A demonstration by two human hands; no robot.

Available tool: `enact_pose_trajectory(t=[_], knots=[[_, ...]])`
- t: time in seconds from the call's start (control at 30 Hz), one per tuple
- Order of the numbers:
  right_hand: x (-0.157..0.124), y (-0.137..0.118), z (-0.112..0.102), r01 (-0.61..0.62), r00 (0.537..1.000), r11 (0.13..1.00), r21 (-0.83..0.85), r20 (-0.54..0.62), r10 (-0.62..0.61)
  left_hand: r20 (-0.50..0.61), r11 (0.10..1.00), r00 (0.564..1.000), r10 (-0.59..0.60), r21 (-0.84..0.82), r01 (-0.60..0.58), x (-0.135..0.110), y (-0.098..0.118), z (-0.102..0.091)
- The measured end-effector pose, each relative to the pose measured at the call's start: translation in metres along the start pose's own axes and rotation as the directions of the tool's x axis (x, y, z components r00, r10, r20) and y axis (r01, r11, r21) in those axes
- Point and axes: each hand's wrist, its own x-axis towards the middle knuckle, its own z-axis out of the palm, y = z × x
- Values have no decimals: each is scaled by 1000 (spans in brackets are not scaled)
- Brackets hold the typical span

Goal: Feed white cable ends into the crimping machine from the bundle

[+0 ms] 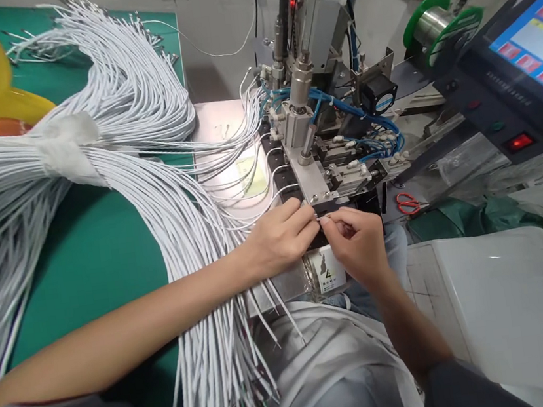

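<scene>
Head view: both hands at near edge of machine (296,121), almost touching. Left hand (285,235) curled, right hand (358,242) in thumb-and-finger pinch; tips closed on small pale piece (320,218), too small to identify. Wires (158,211) on bench (109,250) left of machine, tied in bundle, some running into machine's left side, others with ends hanging at its near left. Right of machine: spool (432,25), screen (536,42), scissors (411,203). White bin (512,306) near right.
</scene>
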Motion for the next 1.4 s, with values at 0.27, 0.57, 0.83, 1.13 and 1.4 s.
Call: enact_pose_trajectory(t=[0.27,0.57,0.83,1.13,1.4], knots=[[6,10,11,34,992,988,149,-123,-16,112,803,910,-399,-436,406,1,0,3],[0,17,15,28,974,997,75,-226,-11,326,526,780,-535,-594,609,6,0,2],[3,27,9,265,929,945,-191,-210,-303,358,520,753,-552,-557,647,7,2,2],[1,31,17,276,896,935,-223,-293,-335,393,437,692,-605,-562,702,7,2,3],[10,26,7,-17,997,974,224,-71,34,378,469,729,-571,-578,668,6,1,3]])
